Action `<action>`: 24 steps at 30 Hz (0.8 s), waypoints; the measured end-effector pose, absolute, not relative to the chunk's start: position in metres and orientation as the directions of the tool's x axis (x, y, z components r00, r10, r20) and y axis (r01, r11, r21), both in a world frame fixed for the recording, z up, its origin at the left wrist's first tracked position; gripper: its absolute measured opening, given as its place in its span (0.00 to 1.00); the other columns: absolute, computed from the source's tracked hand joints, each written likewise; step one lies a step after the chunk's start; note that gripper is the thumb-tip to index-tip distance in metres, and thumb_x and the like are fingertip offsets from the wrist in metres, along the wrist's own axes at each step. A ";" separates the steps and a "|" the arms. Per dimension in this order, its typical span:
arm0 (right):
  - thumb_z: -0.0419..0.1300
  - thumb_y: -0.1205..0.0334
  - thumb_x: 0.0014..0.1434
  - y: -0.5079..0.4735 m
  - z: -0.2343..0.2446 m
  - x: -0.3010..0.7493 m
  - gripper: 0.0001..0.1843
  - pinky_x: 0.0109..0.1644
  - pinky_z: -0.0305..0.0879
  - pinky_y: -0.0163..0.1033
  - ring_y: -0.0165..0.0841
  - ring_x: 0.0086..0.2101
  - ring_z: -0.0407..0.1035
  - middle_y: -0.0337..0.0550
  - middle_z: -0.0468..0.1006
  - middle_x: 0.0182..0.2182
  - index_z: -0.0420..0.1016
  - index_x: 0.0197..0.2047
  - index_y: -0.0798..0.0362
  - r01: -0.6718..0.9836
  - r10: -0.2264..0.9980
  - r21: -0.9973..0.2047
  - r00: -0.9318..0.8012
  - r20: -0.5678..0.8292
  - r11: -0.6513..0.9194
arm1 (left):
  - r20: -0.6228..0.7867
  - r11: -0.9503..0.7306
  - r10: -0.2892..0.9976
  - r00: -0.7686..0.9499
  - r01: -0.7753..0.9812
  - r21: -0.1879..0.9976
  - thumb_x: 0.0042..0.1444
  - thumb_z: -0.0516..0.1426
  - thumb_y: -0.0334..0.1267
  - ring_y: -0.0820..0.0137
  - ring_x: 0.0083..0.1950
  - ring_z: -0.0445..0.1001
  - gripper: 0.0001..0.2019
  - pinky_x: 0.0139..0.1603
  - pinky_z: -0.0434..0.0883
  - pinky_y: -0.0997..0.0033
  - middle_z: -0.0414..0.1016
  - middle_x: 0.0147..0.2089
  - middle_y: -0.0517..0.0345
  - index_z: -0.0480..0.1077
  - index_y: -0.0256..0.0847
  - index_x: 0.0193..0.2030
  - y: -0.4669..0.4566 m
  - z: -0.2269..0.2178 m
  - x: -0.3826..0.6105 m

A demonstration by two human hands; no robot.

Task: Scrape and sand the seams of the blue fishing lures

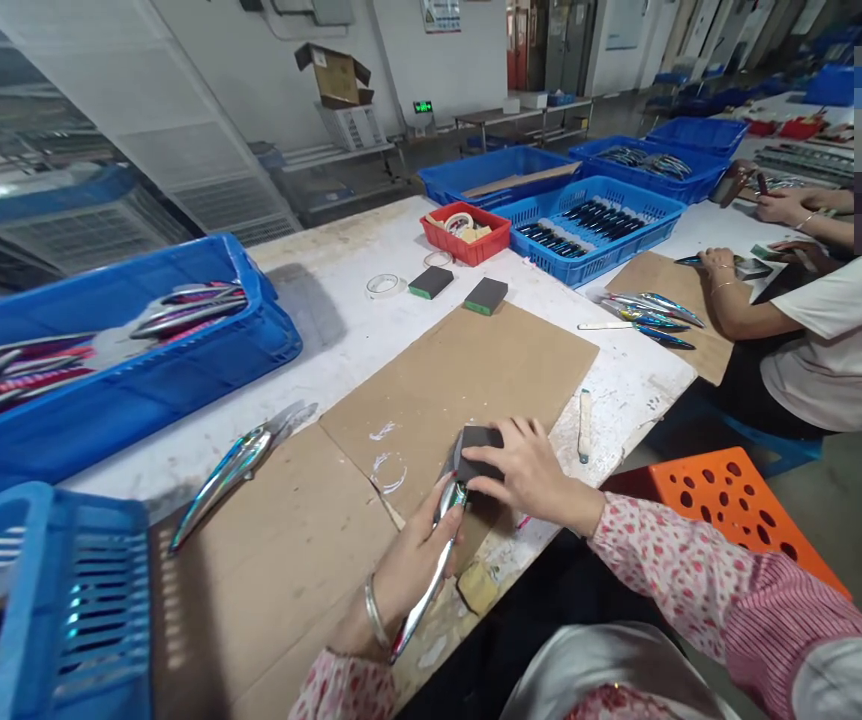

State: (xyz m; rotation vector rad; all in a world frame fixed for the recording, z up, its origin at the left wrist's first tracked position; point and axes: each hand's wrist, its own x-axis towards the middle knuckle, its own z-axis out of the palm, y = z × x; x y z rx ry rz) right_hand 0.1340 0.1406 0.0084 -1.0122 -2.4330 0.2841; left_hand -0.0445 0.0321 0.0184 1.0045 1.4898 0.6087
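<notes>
My left hand [422, 548] is wrapped around a shiny silver fishing lure [431, 590], its slim end pointing down toward my wrist. In my right hand [528, 465] is a dark grey sanding block [480, 450], gripped between thumb and fingers. The block meets the lure's far end, where a clear fin-like piece partly shows. Both hands are over the brown cardboard [438, 370] at the table's near edge. A second fishing lure [225, 480], silver and blue, lies to the left on the cardboard.
Two sanding blocks [486, 294] and a tape roll [384, 286] lie ahead. Blue crates [251, 330] holding lures stand left; a red basket [468, 235] and more blue crates stand at the back. A knife-like tool [585, 425] lies right. Co-workers [836, 330] sit at the right beside an orange stool [731, 500].
</notes>
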 end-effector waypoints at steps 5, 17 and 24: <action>0.57 0.40 0.61 0.166 0.006 0.127 0.22 0.48 0.55 0.46 0.42 0.48 0.61 0.48 0.70 0.47 0.76 0.52 0.40 0.708 0.809 -0.393 -0.522 0.269 0.587 | -0.504 0.473 0.863 0.042 0.284 0.834 0.56 0.48 0.62 0.77 0.20 0.60 0.39 0.19 0.60 0.75 0.65 0.30 0.63 0.45 0.42 0.68 0.033 0.021 -0.043; 0.60 0.41 0.59 0.174 0.005 0.135 0.21 0.50 0.58 0.48 0.43 0.48 0.62 0.49 0.70 0.46 0.77 0.51 0.41 0.720 0.848 -0.449 -0.425 0.317 0.529 | -0.402 0.275 0.914 0.053 0.648 0.710 0.63 0.42 0.52 0.70 0.25 0.70 0.31 0.31 0.69 0.68 0.72 0.34 0.56 0.45 0.40 0.69 0.029 0.024 -0.045; 0.64 0.46 0.57 0.201 0.009 0.173 0.21 0.55 0.57 0.46 0.40 0.50 0.63 0.47 0.68 0.51 0.76 0.52 0.43 0.469 0.669 -0.488 -0.616 0.416 0.736 | -0.368 -0.007 0.930 0.001 1.000 -0.014 0.64 0.43 0.36 0.59 0.44 0.77 0.26 0.38 0.72 0.62 0.71 0.53 0.41 0.48 0.43 0.69 0.040 0.041 -0.042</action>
